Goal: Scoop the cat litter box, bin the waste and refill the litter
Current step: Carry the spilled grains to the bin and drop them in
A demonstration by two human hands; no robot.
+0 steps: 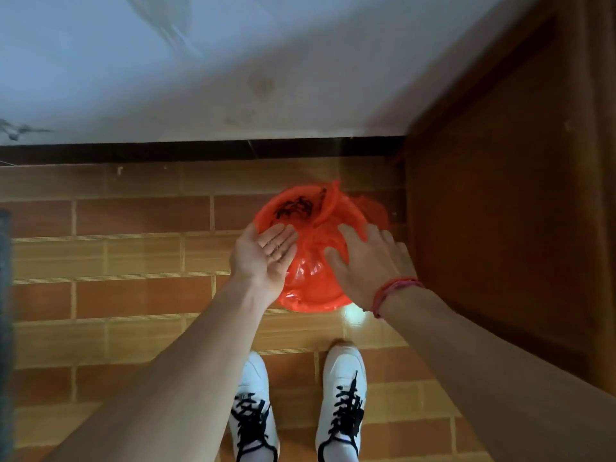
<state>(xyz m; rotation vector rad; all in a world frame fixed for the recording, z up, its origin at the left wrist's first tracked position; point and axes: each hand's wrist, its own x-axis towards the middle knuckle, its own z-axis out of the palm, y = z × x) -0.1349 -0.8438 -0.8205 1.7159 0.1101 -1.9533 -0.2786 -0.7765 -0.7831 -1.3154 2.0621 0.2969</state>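
Home interior, brick-pattern tiled floor [133, 261], wooden door [500, 195], stained white wall [233, 78]

A brown tiled floor [133, 261] is shown, on which a red-bagged bin [313, 303] and two white shoes [345, 365] are stood.

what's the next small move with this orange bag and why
Probably curl the right hand on the crumpled middle of the orange bag and spread it outward: both hands lie open, the left hand at the rim, and the plastic is bunched inward.
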